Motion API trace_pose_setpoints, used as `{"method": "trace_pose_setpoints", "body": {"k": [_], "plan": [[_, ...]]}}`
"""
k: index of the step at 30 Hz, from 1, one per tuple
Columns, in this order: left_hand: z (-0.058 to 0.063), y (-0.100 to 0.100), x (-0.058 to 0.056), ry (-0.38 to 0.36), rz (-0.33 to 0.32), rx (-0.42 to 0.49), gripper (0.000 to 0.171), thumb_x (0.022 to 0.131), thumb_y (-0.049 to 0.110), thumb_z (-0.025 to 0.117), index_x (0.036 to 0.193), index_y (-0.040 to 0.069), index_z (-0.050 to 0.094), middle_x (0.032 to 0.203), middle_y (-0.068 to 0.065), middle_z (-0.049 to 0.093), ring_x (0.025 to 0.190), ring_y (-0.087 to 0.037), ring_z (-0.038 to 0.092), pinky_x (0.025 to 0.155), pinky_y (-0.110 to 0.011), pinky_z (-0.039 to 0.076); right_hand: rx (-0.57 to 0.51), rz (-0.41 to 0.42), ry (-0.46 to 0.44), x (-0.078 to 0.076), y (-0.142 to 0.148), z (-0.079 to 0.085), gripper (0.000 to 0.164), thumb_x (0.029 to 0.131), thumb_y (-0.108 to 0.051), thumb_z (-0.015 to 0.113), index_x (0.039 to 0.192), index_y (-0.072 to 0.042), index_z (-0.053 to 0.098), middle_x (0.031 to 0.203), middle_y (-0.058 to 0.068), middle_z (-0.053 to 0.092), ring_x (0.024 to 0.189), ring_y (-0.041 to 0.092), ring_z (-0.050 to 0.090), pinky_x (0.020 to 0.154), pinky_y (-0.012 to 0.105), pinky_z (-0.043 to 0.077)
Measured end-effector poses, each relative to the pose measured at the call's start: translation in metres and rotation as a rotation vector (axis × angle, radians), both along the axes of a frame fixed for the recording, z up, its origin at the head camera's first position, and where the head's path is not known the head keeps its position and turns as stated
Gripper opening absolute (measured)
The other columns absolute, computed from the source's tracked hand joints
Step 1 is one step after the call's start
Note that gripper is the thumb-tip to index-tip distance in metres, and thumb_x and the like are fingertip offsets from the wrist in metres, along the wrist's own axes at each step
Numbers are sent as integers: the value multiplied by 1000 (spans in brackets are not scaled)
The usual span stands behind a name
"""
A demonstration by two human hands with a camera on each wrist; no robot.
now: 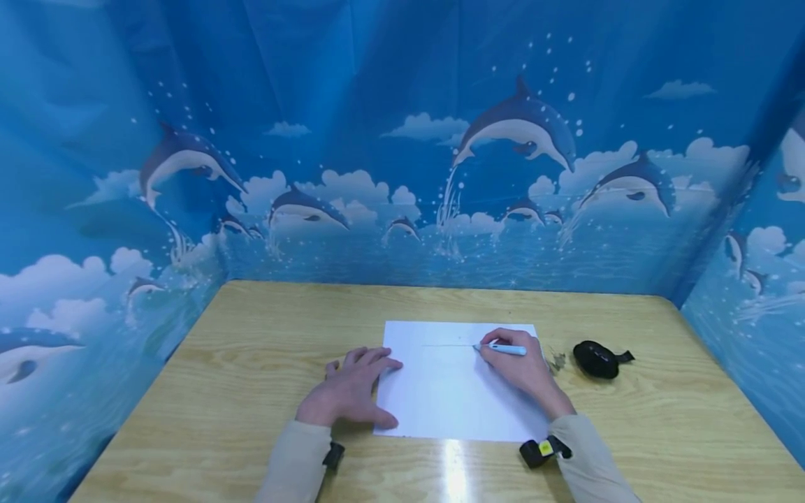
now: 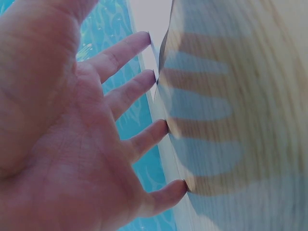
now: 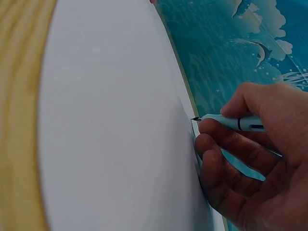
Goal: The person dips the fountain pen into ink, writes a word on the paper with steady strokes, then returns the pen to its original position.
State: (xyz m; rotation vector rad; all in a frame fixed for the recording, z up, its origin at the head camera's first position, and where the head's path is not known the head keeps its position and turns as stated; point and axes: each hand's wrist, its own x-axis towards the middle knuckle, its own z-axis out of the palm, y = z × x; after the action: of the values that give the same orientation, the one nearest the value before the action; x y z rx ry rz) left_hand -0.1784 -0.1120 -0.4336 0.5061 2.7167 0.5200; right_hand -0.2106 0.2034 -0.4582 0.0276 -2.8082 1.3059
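Observation:
A white sheet of paper [image 1: 449, 391] lies on the wooden table, with a thin, faint line across its upper part. My right hand [image 1: 518, 360] pinches a light blue fountain pen [image 1: 508, 348] between thumb and fingers. In the right wrist view the dark nib of the pen [image 3: 230, 121] meets the paper [image 3: 115, 115], and the other fingers of that hand [image 3: 260, 154] curl beneath it. At the sheet's left edge my left hand [image 1: 352, 391] rests with spread fingers. In the left wrist view the fingertips of this hand [image 2: 91, 130] touch down at the paper's edge and the table.
To the right of the sheet sits a small black pouch-like object [image 1: 596, 360] with a short strap, beside a dark mark [image 1: 557, 361] on the tabletop. A blue dolphin-print curtain [image 1: 377, 140] surrounds the wooden table [image 1: 264, 335] at the back and sides.

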Motion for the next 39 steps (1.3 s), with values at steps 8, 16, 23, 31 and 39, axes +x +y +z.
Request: {"method": "trace_pose_setpoints", "body": {"k": [8,16,23,31,39], "plan": [[0,0,-1,7,-1,1,88,70,56,88,146,32,53,165,0,37,153,-42,25,112,-81,22,-25,2,15,1,4,0,9,91,-21,72,97,-16,77,88,0,77,72,15,60,66,26,49],[-1,0,0,8,-2,5,88,69,57,88,146,32,53,165,1,37,153,-42,25,112,-81,22,-14,-11,10,2,7,1,12,90,-20,71,99,-15,77,84,0,76,67,13,58,63,24,47],[-1,0,0,11,-6,9,89,69,57,88,147,32,52,166,0,36,153,-43,24,113,-82,20,-8,-24,-11,3,8,2,13,90,-21,71,99,-14,77,77,-2,73,63,14,56,60,25,47],[0,-1,0,14,-10,11,90,69,57,88,147,31,52,166,0,36,153,-43,25,112,-82,21,-2,-32,-17,3,9,1,13,90,-21,71,99,-14,77,77,-2,73,65,14,56,61,24,47],[0,0,0,11,-3,4,89,69,58,88,147,32,53,166,0,36,153,-43,25,112,-82,21,8,-36,-15,3,10,3,14,90,-22,71,100,-14,77,77,-1,73,65,14,56,60,24,46]]}}
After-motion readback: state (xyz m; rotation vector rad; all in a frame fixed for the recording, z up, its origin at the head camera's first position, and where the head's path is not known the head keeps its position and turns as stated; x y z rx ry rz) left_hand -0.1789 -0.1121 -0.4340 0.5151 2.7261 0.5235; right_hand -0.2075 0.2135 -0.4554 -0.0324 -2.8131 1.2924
